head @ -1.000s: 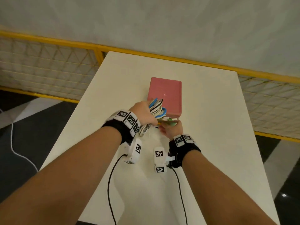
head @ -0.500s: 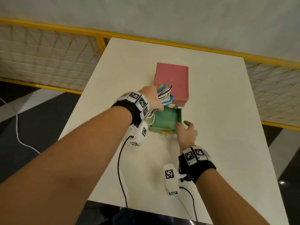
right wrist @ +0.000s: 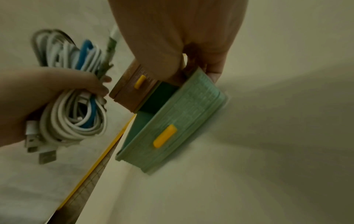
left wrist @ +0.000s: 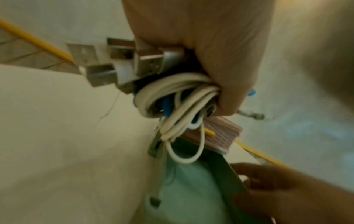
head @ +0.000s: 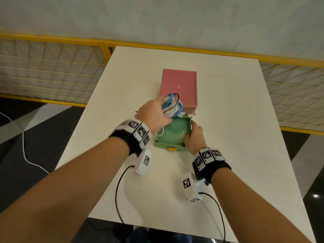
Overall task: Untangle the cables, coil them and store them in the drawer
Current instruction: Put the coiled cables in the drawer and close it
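Head view: left hand (head: 154,114) grips coiled cables (head: 171,106) over the open green drawer (head: 172,132), whose side the right hand (head: 194,139) seemingly clasps.

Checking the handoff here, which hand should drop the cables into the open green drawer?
Left. The left hand already grips the coiled cables just above the green drawer, while the right hand grips the drawer's side.

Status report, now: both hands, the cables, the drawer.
Left hand grips coiled cables above the green drawer. Right hand holds the drawer's right side; drawer pulled out of pink box. Nothing seen blocking the drawer.
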### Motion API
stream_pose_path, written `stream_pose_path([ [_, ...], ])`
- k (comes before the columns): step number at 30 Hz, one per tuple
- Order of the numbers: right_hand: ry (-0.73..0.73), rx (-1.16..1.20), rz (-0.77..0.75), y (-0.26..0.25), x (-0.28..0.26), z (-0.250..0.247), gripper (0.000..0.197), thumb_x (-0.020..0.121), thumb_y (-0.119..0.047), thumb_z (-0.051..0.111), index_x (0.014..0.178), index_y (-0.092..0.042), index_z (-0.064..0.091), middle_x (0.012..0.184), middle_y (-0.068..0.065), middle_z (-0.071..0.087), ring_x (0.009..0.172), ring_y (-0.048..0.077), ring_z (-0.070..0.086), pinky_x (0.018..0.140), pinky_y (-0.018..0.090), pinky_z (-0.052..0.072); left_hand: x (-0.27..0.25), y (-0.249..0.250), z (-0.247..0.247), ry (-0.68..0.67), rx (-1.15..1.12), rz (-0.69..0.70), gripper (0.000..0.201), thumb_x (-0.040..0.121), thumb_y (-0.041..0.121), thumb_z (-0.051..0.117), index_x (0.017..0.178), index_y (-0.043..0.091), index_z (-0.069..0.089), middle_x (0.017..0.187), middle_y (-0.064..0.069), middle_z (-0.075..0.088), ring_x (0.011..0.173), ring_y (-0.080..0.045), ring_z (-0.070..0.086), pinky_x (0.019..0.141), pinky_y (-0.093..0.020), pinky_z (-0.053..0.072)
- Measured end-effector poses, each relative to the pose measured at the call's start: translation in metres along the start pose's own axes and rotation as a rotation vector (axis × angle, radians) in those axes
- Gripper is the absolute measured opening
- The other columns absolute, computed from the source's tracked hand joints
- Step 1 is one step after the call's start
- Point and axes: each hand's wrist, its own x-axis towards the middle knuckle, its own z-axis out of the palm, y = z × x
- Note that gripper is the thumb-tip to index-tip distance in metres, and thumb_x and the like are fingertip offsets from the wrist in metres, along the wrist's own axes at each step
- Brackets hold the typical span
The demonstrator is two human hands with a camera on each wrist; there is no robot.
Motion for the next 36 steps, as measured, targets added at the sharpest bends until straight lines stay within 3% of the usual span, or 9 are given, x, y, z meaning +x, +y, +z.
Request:
stream_pose_path([
  [4, -0.004, 0.034, -0.072, 0.007, -0.005, 0.003, 0.058, 0.083, 0.004, 0.048, 0.139, -0.004, 0.035, 0.12, 0.024, 0.046, 0.101, 0.04, 0.051, 0.09, 0.038, 0.044, -0.014, 0.015, 0.023, -0.146, 0.453, 0.195, 0.04, 0.081, 0.026, 0.067, 0.115, 0.013, 0.05, 0.101, -0.011, 0.064, 0.091, -0.032, 0.061, 0.071, -0.037, 0.047],
  [8, 0.033, 0.099, -0.097, 0.013, -0.008, 0.002, 0.071, 0.082, -0.002, 0.062, 0.144, -0.011, 0.028, 0.118, 0.02, 0.046, 0.099, 0.035, 0.054, 0.088, 0.036, 0.044, -0.001, 0.029, 0.047, -0.259, 0.55, 0.035, 0.019, 0.085, 0.017, 0.062, 0.103, 0.011, 0.056, 0.108, -0.01, 0.066, 0.099, -0.031, 0.063, 0.071, -0.033, 0.04],
  [11, 0.086, 0.105, -0.184, 0.015, -0.017, 0.001, 0.078, 0.082, 0.005, 0.055, 0.148, -0.015, 0.019, 0.131, 0.014, 0.036, 0.1, 0.03, 0.055, 0.087, 0.038, 0.049, 0.012, 0.032, 0.061, -0.286, 0.555, -0.05, 0.006, 0.09, 0.018, 0.06, 0.087, 0.017, 0.055, 0.106, -0.006, 0.068, 0.097, -0.027, 0.065, 0.07, -0.031, 0.041],
  [14, 0.102, -0.027, -0.362, 0.019, -0.022, 0.005, 0.077, 0.084, 0.001, 0.052, 0.15, -0.025, 0.019, 0.154, 0.0, 0.02, 0.105, 0.028, 0.058, 0.081, 0.036, 0.053, 0.02, 0.032, 0.074, -0.28, 0.607, -0.05, 0.012, 0.096, 0.02, 0.05, 0.099, 0.017, 0.062, 0.108, -0.002, 0.066, 0.102, -0.024, 0.064, 0.074, -0.031, 0.04],
  [17, 0.024, -0.168, -0.414, 0.022, -0.018, 0.005, 0.073, 0.091, -0.013, 0.052, 0.151, -0.029, 0.012, 0.159, -0.011, 0.009, 0.123, 0.026, 0.051, 0.096, 0.037, 0.047, 0.022, 0.032, 0.081, -0.292, 0.712, -0.015, 0.024, 0.1, 0.02, 0.04, 0.111, 0.019, 0.061, 0.114, -0.003, 0.063, 0.105, -0.022, 0.062, 0.077, -0.032, 0.041],
  [21, -0.079, -0.291, -0.362, 0.019, -0.015, 0.001, 0.07, 0.095, -0.015, 0.049, 0.151, -0.02, 0.008, 0.16, -0.001, 0.009, 0.126, 0.03, 0.047, 0.101, 0.04, 0.045, 0.021, 0.032, 0.072, -0.378, 0.858, 0.046, 0.027, 0.098, 0.024, 0.047, 0.122, 0.014, 0.053, 0.112, -0.003, 0.057, 0.107, -0.023, 0.057, 0.081, -0.031, 0.036],
  [25, -0.102, -0.356, -0.312, 0.017, -0.014, -0.002, 0.066, 0.094, -0.01, 0.046, 0.151, -0.013, 0.012, 0.159, 0.006, 0.013, 0.126, 0.032, 0.048, 0.102, 0.04, 0.044, 0.014, 0.032, 0.077, -0.325, 1.041, 0.097, 0.034, 0.096, 0.025, 0.049, 0.126, 0.01, 0.051, 0.121, -0.006, 0.058, 0.113, -0.026, 0.053, 0.091, -0.032, 0.037],
  [31, -0.082, -0.379, -0.358, 0.015, -0.014, -0.002, 0.075, 0.09, -0.005, 0.049, 0.151, -0.017, 0.007, 0.16, 0.001, 0.003, 0.097, 0.031, 0.061, 0.082, 0.038, 0.051, 0.012, 0.027, 0.087, -0.347, 0.982, 0.08, 0.032, 0.097, 0.019, 0.041, 0.125, 0.008, 0.053, 0.117, -0.013, 0.059, 0.098, -0.027, 0.06, 0.082, -0.034, 0.043],
  [36, -0.193, -0.49, -0.275, 0.006, -0.001, -0.002, 0.076, 0.091, -0.01, 0.05, 0.151, -0.011, 0.002, 0.16, 0.006, 0.007, 0.108, 0.034, 0.06, 0.087, 0.04, 0.049, 0.018, 0.028, 0.082, -0.37, 0.976, 0.064, 0.037, 0.097, 0.031, 0.047, 0.128, 0.012, 0.051, 0.122, -0.01, 0.056, 0.108, -0.028, 0.056, 0.087, -0.036, 0.044],
])
